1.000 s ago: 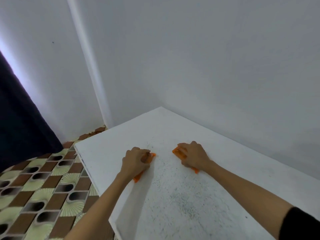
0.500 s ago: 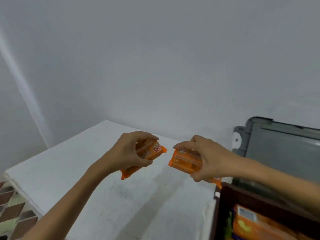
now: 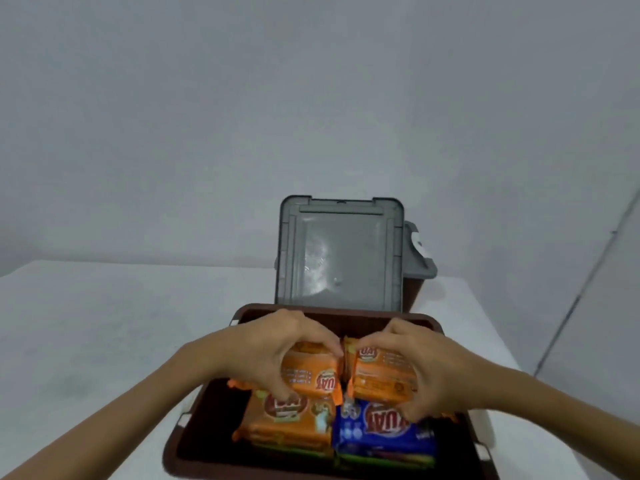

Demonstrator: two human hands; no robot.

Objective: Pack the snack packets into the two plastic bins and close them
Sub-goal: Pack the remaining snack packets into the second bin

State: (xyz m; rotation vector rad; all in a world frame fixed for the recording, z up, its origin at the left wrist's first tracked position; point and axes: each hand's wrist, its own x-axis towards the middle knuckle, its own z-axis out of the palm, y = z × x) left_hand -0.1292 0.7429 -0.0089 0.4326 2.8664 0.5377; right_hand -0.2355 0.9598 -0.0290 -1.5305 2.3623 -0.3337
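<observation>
– Hands first: what have they got?
– The left hand [image 3: 277, 351] grips a small orange plastic-wrapped snack packet [image 3: 311, 374], fingers curled over its far edge and thumb at its near edge. The right hand [image 3: 427, 372] pinches a second small orange snack packet [image 3: 381, 375] in the same way.
– Where are those two packets?
– Side by side over the far half of the open brown plastic bin [image 3: 346, 310]. Their inner ends all but touch in the middle. I cannot tell whether they rest on anything beneath them.
– What lies inside the bin?
– A larger orange snack packet [image 3: 287, 422] lies flat at the near left. A blue snack packet [image 3: 384, 433] with a red and white logo lies just right of it, the two touching. Green edges of more packets show under both.
– And the lid?
– A grey rectangular plastic lid [image 3: 341, 258] stands upright just beyond the bin's far rim, its broad face turned this way. Behind its right edge part of a second brown bin [image 3: 411, 292] shows, with a grey top and a white clip [image 3: 417, 245].
– What carries all this?
– A white table [image 3: 104, 323], with a pale grey wall [image 3: 311, 98] along its far side. The open bin sits at the near edge, right of the table's middle.
</observation>
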